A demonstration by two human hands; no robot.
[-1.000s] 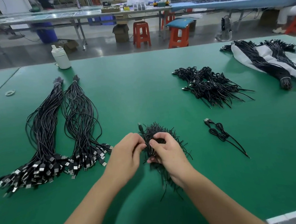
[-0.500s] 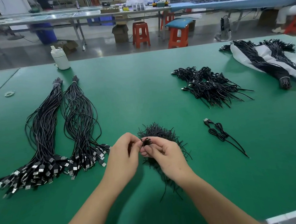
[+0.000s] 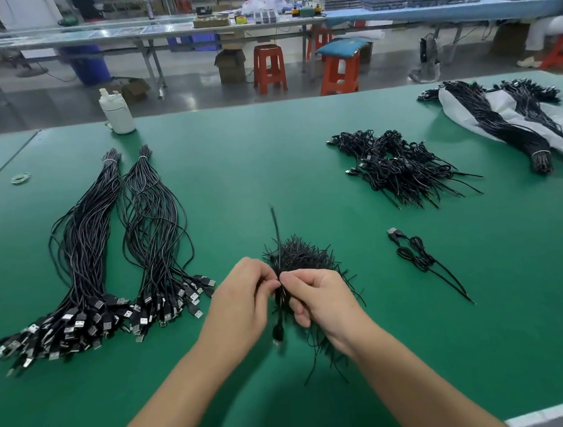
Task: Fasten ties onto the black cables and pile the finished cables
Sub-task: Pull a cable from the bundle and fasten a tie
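Stretching away beyond both hands is a green work table (image 3: 268, 166), and past its far edge the room shows a grey floor, orange stools (image 3: 268, 68) and a long bench (image 3: 152, 33) crowded with small items too blurred to name. A white bottle (image 3: 117, 112) stands far ahead and to the left of the left hand.

The left hand (image 3: 244, 306) and the right hand (image 3: 322, 299) meet fingertip to fingertip, both with fingers curled, pinching a single black cable (image 3: 276, 234). One end of it sticks up and away from the fingertips; the other end, with a plug, hangs down between the two wrists. Directly behind and under the hands lies a bristly heap of black ties (image 3: 303, 254), touching the right hand's fingers.

Well to the left of the left hand lie two long bundles of cables (image 3: 111, 250), plugs toward the near edge. Just to the right of the right hand rests one tied cable (image 3: 422, 258); farther ahead of it is a pile of finished cables (image 3: 403, 167). At the far right, more bundles (image 3: 506, 129) lie on a white sheet (image 3: 560, 121).
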